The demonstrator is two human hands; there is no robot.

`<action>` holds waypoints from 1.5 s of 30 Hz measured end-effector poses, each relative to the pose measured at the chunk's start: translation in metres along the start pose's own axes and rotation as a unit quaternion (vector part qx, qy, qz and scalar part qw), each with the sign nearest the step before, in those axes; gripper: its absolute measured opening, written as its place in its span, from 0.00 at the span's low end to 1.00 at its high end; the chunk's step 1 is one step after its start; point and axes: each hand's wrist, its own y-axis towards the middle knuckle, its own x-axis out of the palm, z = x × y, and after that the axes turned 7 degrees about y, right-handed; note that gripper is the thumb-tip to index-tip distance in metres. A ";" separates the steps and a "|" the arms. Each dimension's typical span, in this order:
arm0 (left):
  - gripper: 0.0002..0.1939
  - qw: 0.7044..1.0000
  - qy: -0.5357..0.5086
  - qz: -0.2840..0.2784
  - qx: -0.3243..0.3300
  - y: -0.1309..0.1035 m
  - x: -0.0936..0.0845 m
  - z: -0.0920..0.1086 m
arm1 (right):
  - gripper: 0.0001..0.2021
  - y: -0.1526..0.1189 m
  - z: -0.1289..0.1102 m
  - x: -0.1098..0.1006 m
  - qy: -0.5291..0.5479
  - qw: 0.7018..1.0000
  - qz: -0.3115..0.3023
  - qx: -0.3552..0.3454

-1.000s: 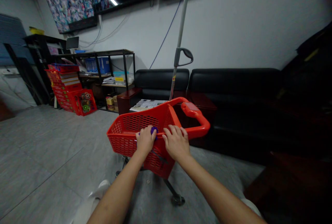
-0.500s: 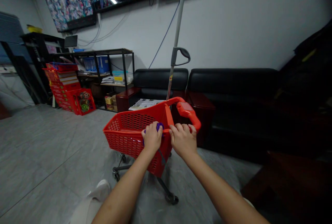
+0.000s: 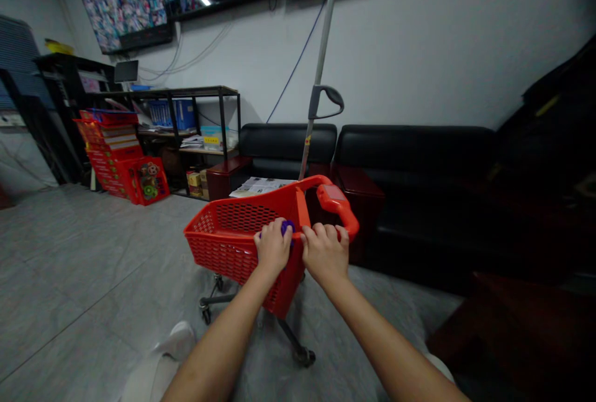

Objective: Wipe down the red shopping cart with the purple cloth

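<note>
From here I see my left hand (image 3: 274, 245) curled over the near rim of the red cart (image 3: 222, 258) with a purple cloth (image 3: 287, 227) bunched under its fingers, and my right hand (image 3: 326, 250) half-closed over that rim beside the handle (image 3: 342, 206), the cart standing on the floor (image 3: 93, 265).

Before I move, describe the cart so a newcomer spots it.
Find the black sofas along the wall. In front, under the left hand and right hand, stands the red cart. Unlike the red crates by the shelves, it has wheels and a looped handle.
</note>
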 end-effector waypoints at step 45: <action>0.17 0.985 -0.157 0.022 0.060 0.002 -0.020 -0.027 | 0.22 0.003 0.037 -0.011 0.155 0.982 0.056 0.087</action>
